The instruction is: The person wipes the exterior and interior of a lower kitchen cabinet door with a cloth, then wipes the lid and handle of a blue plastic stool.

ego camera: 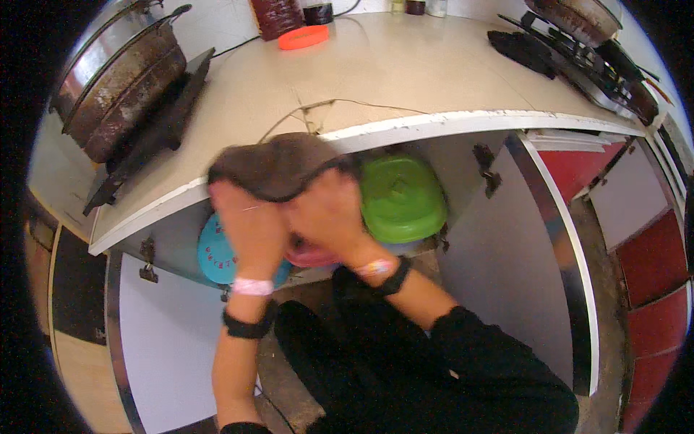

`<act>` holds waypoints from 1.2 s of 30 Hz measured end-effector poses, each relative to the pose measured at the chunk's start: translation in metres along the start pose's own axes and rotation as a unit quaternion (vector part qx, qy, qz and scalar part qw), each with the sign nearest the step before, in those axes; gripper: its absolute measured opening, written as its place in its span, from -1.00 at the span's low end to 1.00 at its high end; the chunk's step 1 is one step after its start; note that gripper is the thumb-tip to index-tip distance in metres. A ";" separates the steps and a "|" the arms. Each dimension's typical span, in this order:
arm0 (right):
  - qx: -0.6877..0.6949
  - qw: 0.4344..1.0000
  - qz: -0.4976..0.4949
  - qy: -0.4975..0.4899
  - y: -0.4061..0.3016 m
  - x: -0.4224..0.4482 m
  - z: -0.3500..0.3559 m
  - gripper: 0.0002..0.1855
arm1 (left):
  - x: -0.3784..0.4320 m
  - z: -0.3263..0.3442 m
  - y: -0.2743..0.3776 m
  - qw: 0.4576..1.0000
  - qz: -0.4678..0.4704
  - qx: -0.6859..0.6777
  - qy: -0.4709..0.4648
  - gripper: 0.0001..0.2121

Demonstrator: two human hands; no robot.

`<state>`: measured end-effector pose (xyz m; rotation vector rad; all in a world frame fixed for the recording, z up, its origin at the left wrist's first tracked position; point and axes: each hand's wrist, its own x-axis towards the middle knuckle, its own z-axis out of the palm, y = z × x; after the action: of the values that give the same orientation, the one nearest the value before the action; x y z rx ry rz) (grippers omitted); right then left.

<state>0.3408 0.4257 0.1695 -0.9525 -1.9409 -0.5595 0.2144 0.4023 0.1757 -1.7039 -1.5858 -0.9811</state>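
Observation:
A dark brown cloth (276, 163) is stretched between my two hands at the front edge of the counter. My left hand (249, 217) grips its left side, blurred by motion. On the other side, my right hand (325, 211) holds the cloth with the fingers mostly hidden under it. Below the hands, inside the open cabinet, a pink lid or container (312, 256) shows in part. A round blue lid (214, 255) with red marks lies to its left, partly behind my left hand. To the right is a green plastic lid (402, 198) on a container.
The countertop (412, 70) has a white chipped front edge. A large steamer pot (124, 81) stands on a stove at left; a gas stove (591, 70) with a pan is at right. An orange ring (303, 37) lies at the back. Cabinet doors (515, 260) hang open on both sides.

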 end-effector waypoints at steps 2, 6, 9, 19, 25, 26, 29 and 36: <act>0.024 0.997 0.070 0.020 0.022 -0.014 -0.001 -0.61 | 0.004 0.013 0.018 0.986 0.148 0.047 -0.066 -0.54; -0.171 0.959 0.223 0.039 0.093 -0.033 -0.013 -0.21 | 0.044 0.024 0.103 0.941 0.268 -0.188 -0.079 -0.71; -0.119 0.958 0.233 0.117 0.109 -0.027 0.004 -0.41 | 0.050 0.032 0.109 0.933 0.351 -0.059 0.052 -0.61; 0.073 0.986 0.122 0.085 -0.039 0.007 0.026 -0.57 | 0.008 -0.014 -0.031 0.960 0.271 0.064 -0.008 -0.72; 0.173 0.984 0.044 0.010 -0.117 0.038 0.053 -0.58 | -0.020 -0.033 -0.123 0.980 0.091 0.175 -0.029 -0.71; 0.213 0.977 0.003 0.020 -0.130 0.043 0.057 -0.60 | -0.025 -0.040 -0.134 0.975 0.029 0.217 -0.036 -0.64; 0.275 0.932 -0.030 -0.234 -0.167 0.050 0.068 -0.72 | -0.035 -0.039 -0.168 0.969 -0.225 0.023 0.095 -0.50; 0.234 0.966 -0.092 0.063 -0.206 0.070 0.094 -0.72 | -0.018 -0.067 -0.188 0.953 -0.084 0.292 -0.015 -0.47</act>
<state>0.1058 0.3936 0.1775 -0.4304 -1.9349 -0.2351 0.0194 0.3550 0.1867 -1.1924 -1.8321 -0.4818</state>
